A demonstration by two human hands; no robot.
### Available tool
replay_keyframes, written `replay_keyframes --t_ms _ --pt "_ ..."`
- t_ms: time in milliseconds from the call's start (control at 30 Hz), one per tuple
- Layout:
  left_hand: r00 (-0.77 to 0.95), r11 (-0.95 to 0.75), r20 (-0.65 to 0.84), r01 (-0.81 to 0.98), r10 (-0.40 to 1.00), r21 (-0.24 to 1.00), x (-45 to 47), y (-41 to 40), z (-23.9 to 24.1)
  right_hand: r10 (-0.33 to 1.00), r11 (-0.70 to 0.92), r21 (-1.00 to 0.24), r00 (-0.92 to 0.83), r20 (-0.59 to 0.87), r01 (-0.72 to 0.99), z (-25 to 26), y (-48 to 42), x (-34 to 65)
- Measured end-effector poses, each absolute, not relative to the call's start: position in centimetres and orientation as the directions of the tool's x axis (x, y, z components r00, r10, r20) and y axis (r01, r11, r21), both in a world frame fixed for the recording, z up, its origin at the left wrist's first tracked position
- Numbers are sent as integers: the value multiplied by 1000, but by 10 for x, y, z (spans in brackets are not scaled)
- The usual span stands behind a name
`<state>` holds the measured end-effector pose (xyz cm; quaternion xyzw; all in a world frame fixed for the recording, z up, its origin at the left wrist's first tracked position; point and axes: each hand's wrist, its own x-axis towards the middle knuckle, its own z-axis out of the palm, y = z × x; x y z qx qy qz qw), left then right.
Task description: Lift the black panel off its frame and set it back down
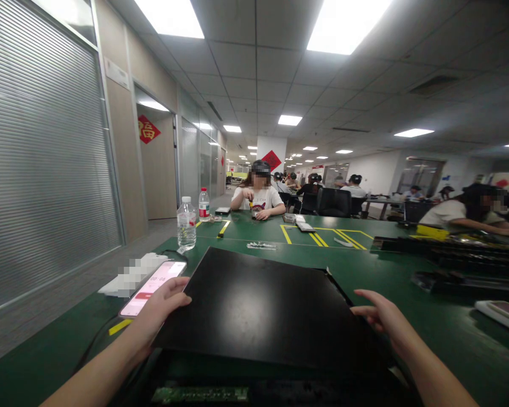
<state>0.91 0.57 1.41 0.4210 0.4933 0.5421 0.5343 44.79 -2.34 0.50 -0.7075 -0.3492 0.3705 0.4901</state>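
At the green table, a broad panel asks for even support

Before the wearer, at the near middle of the table (453, 333), lies or hangs a black panel (254, 305), its smooth face up; whether it rests on anything or the hands bear its weight, the view does not show. The left hand (167, 299) is partly closed at the left edge, thumb laid on the top face and fingers at the rim, seemingly in a light pinch; the right hand (384, 319) is loosely open, fingers apart, some tips at the right edge, with no firm hold to be seen.

Good handling here, I judge, means matching the two sides; the right hand would do well to take the rim as surely as the left, so that the sheet neither tips nor twists; thumbs are best placed near the border, since so glossy a face would likely take smears. Just past the near edge shows a circuit board (201, 394); that edge should be brought nowhere against it, as a scrape could do harm. The phone (152, 288) lies right beside the left hand; a sideways swing there could knock it, so movements are better straight and level.
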Motion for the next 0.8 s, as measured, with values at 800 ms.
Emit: replay_keyframes --t_ms 800 --pt "-16 152 -158 -185 987 971 11 11 -2 870 -270 -896 489 -69 354 1 -21 451"
